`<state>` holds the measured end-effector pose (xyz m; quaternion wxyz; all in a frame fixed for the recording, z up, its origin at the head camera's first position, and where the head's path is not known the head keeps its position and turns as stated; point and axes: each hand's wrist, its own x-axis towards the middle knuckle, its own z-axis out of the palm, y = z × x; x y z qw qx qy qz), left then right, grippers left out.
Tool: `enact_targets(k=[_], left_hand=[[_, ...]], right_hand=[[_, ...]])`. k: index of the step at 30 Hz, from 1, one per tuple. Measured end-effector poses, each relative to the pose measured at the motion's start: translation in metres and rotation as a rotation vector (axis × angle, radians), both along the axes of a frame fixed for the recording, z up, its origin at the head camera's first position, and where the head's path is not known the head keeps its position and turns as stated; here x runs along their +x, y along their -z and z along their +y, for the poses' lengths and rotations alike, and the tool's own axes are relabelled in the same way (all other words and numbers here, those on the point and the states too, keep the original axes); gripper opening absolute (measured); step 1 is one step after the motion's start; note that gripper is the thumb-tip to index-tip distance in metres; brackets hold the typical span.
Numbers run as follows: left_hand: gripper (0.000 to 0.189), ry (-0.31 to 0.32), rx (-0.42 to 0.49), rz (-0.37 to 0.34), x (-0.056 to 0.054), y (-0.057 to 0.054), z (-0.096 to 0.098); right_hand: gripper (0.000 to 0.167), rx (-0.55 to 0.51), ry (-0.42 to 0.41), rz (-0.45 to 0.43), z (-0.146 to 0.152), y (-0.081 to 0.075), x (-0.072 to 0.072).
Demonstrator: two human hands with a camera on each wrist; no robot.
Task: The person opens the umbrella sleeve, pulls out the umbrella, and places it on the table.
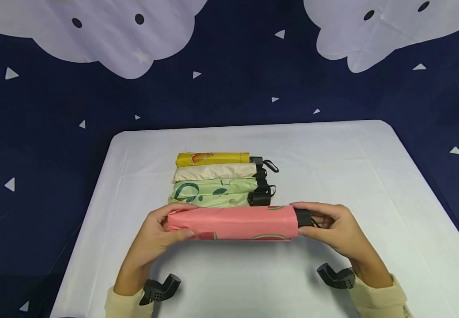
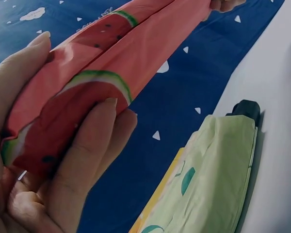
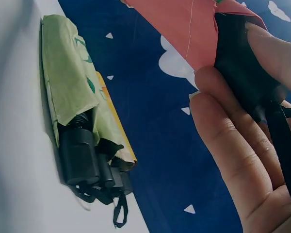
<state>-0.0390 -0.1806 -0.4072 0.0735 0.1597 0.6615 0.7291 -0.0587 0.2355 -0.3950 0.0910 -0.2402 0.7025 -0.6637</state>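
Note:
A folded pink umbrella [image 1: 237, 223] with watermelon slices printed on it lies level between both hands, raised above the table. Its closed cloth end is gripped by my left hand [image 1: 154, 234], thumb on one side and fingers on the other. At the black handle end [image 3: 237, 58], my right hand [image 1: 338, 225] holds on with thumb and fingers; a black strap [image 3: 283, 150] hangs there. Just behind it lie a yellow umbrella [image 1: 225, 158], a cream umbrella [image 1: 215, 172] and green leaf-print umbrellas [image 1: 203, 189], all folded, side by side, with black handles to the right.
The white-covered table [image 1: 372, 176] extends to both sides of the row. Beyond its rounded far edge hangs a dark blue cloth [image 1: 233, 97] with clouds and small white triangles. A black wrist device [image 1: 159, 289] is worn on each forearm.

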Motion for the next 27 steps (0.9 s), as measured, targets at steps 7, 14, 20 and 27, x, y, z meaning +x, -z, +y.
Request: enact_targets(k=[7, 14, 20, 27], left_hand=[[0.046, 0.036, -0.003, -0.007, 0.004, -0.001, -0.008], [0.051, 0.046, -0.011, -0.043, 0.006, -0.005, -0.015], [0.052, 0.060, -0.005, -0.036, 0.007, -0.005, -0.018], [0.052, 0.059, -0.005, -0.027, 0.008, -0.004, -0.020]], right_hand=[[0.048, -0.037, -0.015, 0.007, -0.007, 0.003, 0.000], [0.047, -0.036, 0.016, -0.006, -0.013, 0.004, 0.001], [0.047, -0.042, 0.029, -0.007, -0.015, 0.005, 0.003], [0.047, -0.053, 0.038, -0.012, -0.016, 0.006, 0.004]])
